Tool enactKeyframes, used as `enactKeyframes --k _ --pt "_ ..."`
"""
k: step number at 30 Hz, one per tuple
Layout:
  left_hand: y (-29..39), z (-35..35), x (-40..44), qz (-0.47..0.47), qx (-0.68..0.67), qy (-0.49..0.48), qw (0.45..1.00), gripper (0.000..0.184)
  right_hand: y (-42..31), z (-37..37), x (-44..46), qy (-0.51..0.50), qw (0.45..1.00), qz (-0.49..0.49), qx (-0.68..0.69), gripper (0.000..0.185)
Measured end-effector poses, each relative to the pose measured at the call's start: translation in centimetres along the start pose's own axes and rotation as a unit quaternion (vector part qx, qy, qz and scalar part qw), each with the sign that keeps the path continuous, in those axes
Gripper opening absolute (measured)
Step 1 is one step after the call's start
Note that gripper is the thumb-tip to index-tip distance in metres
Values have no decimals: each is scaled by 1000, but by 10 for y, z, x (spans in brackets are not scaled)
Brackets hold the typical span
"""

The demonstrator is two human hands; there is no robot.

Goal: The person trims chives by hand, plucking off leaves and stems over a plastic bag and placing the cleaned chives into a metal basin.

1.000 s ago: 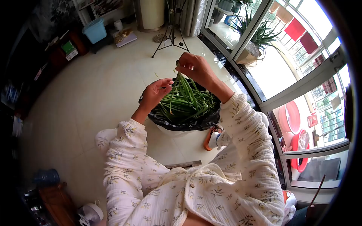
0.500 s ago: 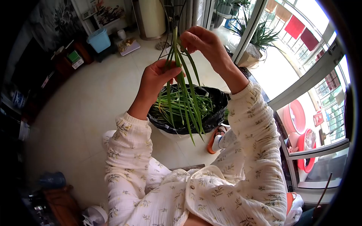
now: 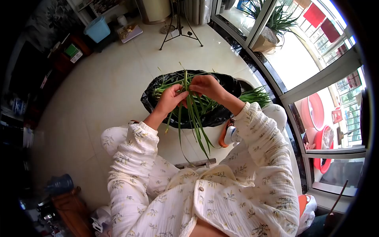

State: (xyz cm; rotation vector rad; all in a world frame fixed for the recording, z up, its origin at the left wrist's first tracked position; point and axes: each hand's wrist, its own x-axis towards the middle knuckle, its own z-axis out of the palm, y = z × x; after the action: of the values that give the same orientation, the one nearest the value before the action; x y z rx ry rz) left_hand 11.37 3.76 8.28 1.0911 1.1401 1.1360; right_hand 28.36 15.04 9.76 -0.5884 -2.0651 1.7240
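My left hand (image 3: 172, 98) is closed on a small bunch of long green leaves (image 3: 193, 114), whose pale stem ends point up and whose tips hang down toward my lap. Close beside it, my right hand (image 3: 207, 87) pinches at the same bunch near its upper part. Both hands are over a container lined with a black plastic bag (image 3: 229, 85), with more green leaves inside. To the right of the bag lies another pile of green leaves (image 3: 256, 96), partly hidden by my sleeve and knee.
A black metal stand (image 3: 180, 33) stands on the tiled floor beyond the bag. A blue bin (image 3: 97, 29) is at the back left. Sliding glass doors, a potted plant (image 3: 276, 23) and pink basins (image 3: 313, 111) are on the right. An orange shoe (image 3: 226, 134) is below the bag.
My hands first rose with the bunch drawn from the pile, then came down and closer together over the bag. The view has also shifted, and the pile at the right shows more.
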Motion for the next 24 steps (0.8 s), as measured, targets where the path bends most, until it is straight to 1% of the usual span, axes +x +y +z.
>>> enactKeyframes --k 1,3,4,7,8,11,12,15,16,19,20,21,23,24 --pt "-5 -1 2 9 -11 -14 1000 17 2 -3 3 0 1000 17 -10 13" --pt "-16 -6 6 -31 24 -14 999 15 4 -9 8 0 998 51 -31 12" --pt "-21 -8 6 -51 42 -14 998 14 -2 -13 8 -2 998 51 -33 12" --pt "-32 -10 5 -31 73 -47 996 12 4 -29 10 -45 991 52 -114 12" --pt "-35 -9 4 -26 75 -41 996 11 2 -33 8 -65 989 64 -113 13" --pt "-46 -13 0 -16 113 -12 993 8 -4 -43 4 -63 986 68 -137 14" --pt "-43 -13 -2 -13 105 -10 994 10 -5 -44 2 -45 990 71 -114 14" --pt "-41 -17 -7 -27 102 3 994 11 -5 -55 0 -63 985 77 -143 13" --pt "-43 -21 -8 -26 102 -3 994 10 -2 -57 -2 -58 986 88 -126 12" --pt "-32 -23 -9 -101 33 8 994 10 14 -53 -3 -62 985 96 -133 11" --pt "-26 -22 -9 -127 33 8 991 13 22 -45 -2 -38 973 99 -204 11" --pt "-25 -22 -8 -131 12 12 991 13 38 -39 -3 1 960 -37 -279 14" --pt "-25 -21 -5 -138 -32 20 990 15 41 -15 -3 43 953 -53 -297 16" --pt "-24 -19 -4 -148 -44 20 988 19 43 -7 -1 25 965 -53 -256 21"
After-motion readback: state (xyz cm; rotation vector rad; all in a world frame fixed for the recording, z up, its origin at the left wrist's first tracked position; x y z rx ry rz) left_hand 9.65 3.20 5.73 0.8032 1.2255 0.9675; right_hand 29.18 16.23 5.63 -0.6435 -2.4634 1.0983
